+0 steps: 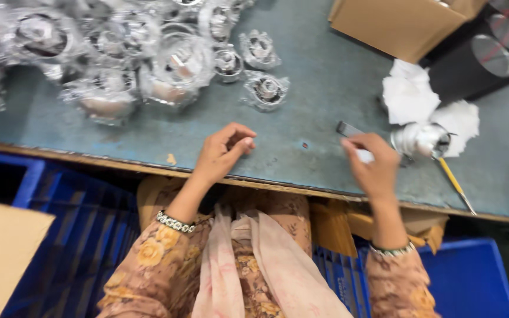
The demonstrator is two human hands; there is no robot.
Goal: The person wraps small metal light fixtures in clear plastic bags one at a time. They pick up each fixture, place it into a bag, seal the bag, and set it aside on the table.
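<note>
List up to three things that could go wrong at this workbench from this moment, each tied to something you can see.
1. The shiny metal part lies on loose white paper beside the right hand; a nudge might roll it.
2. The yellow-handled tool lies close to the table edge and could drop off.
3. The left hand seems to pinch something tiny; it could easily slip and get lost among the wrapped metal parts.

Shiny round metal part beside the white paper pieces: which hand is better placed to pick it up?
Probably the right hand. It hovers just beside the shiny round metal part, pinching a small dark flat strip. The left hand rests curled, farther away on the blue-grey worktable.
</note>
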